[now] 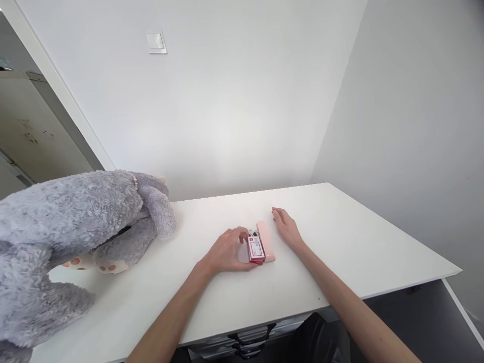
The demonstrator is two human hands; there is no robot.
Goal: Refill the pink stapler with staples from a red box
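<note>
My left hand (229,249) curls around a small red and white box (256,250) in the middle of the white table (340,242), thumb and fingers pinching its left side. A pale pink oblong object (266,241) lies right against the box on its right. A small dark and silver part shows at the box's far end, too small to name. My right hand (286,227) rests flat on the table just right of the pink object, fingers stretched out and holding nothing.
A big grey plush toy (86,222) lies across the table's left side, paws toward me. A wall with a light switch (156,42) stands behind. The table's right corner (456,271) ends over a dark gap. Drawer handles (251,335) show under the front edge.
</note>
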